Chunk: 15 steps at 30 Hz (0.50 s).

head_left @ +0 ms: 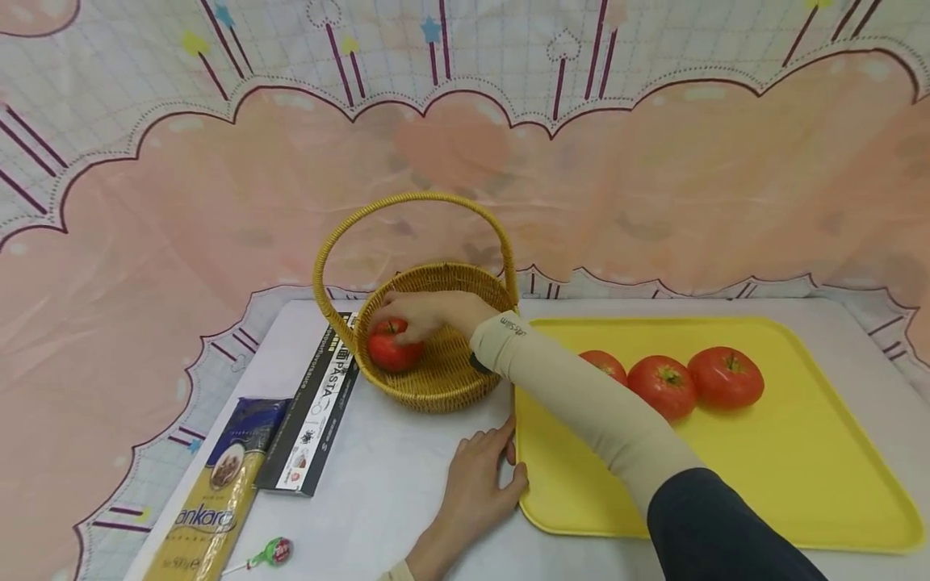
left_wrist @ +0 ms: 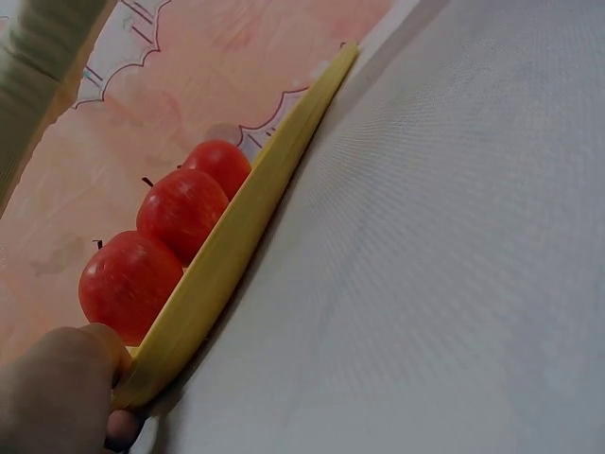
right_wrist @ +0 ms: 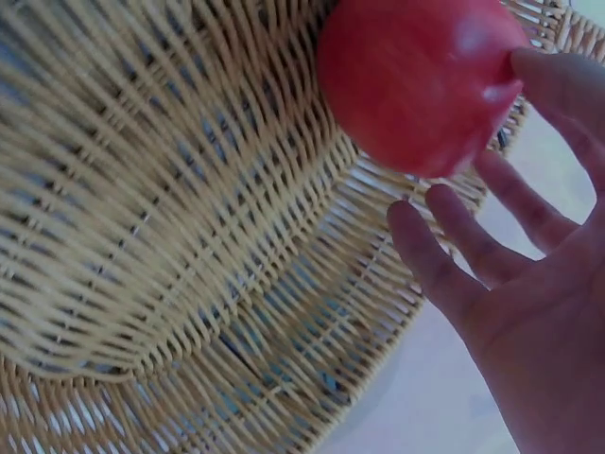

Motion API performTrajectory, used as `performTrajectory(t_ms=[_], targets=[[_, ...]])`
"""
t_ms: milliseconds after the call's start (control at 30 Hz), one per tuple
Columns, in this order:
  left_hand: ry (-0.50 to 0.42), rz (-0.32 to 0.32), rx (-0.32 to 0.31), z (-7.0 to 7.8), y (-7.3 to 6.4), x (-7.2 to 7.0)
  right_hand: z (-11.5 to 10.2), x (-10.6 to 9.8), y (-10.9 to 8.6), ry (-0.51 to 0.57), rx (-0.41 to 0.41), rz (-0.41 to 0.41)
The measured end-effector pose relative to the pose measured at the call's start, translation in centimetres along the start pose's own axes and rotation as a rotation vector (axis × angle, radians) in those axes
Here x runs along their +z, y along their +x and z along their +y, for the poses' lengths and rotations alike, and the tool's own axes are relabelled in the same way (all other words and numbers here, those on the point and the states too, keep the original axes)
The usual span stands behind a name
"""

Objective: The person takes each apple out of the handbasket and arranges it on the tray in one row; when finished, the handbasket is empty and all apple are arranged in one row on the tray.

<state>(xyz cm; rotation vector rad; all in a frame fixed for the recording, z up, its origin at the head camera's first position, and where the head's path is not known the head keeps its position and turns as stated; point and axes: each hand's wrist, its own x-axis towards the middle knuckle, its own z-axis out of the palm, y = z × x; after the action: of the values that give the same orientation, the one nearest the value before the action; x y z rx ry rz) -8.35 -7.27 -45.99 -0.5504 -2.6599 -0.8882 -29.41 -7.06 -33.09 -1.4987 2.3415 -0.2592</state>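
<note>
A red apple [head_left: 395, 345] sits in the left part of the yellow wicker basket [head_left: 436, 399]. My right hand [head_left: 429, 313] reaches over the rim to this apple, its thumb at the apple's side. In the right wrist view the fingers [right_wrist: 444, 270] are spread and loosely extended, one touching the apple [right_wrist: 421, 85], others apart from it. At the near left corner of the yellow tray [head_left: 785, 484], my left hand [head_left: 475, 484] pinches the rim. The left wrist view shows its thumb [left_wrist: 71, 374] above the tray edge [left_wrist: 222, 255] and a fingertip below.
Three red apples [head_left: 661, 387] stand in a row on the tray, one partly behind the right sleeve [head_left: 581, 403]. Left of the basket lie a black-and-white pasta box [head_left: 312, 428], a blue-and-gold pasta packet [head_left: 225, 484] and a lollipop [head_left: 278, 551]. The basket's tall handle [head_left: 417, 196] arches upward.
</note>
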Motion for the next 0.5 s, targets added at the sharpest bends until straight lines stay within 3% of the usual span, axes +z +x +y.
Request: performTrajectory(t_ms=[200, 500], targets=[[-0.007, 0.002, 0.006, 0.11, -0.25, 0.27, -0.38, 0.76, 0.30, 0.039, 0.008, -0.051], [0.013, 0.019, 0.009, 0.04, -0.01, 0.23, -0.72, 0.73, 0.99, -0.027, -0.009, -0.074]])
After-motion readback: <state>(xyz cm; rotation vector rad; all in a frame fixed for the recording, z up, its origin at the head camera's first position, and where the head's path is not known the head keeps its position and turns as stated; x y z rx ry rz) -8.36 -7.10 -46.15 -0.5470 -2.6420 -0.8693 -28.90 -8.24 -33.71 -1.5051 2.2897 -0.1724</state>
